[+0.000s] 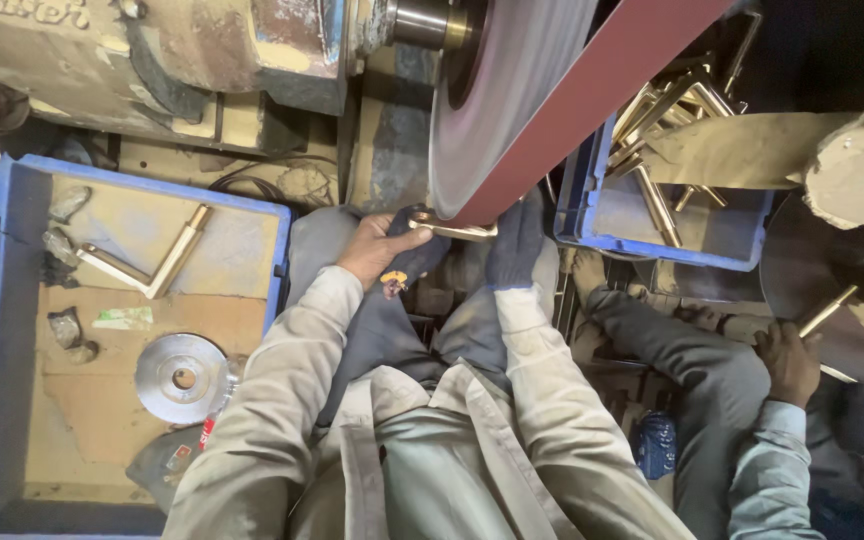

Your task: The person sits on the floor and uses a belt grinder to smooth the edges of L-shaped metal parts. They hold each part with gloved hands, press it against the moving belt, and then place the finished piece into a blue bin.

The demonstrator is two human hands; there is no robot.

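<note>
With both hands pinching that brass piece (pixel 452 230) against the belt (pixel 592 90) at 12 o'clock, I'm nervous. The left hand (pixel 377 250) is closed on it bare-fingered, the right hand (pixel 517 240) gloved and clamped too, so a snag could drag the fingers in.

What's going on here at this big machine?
A person holds a brass piece with both hands against a red sanding belt running over a grey wheel. The left hand is bare; the right hand wears a dark glove. Blue trays hold more brass parts: one L-shaped piece on the left, a pile on the right. A co-worker's hand holds another rod nearby.
</note>
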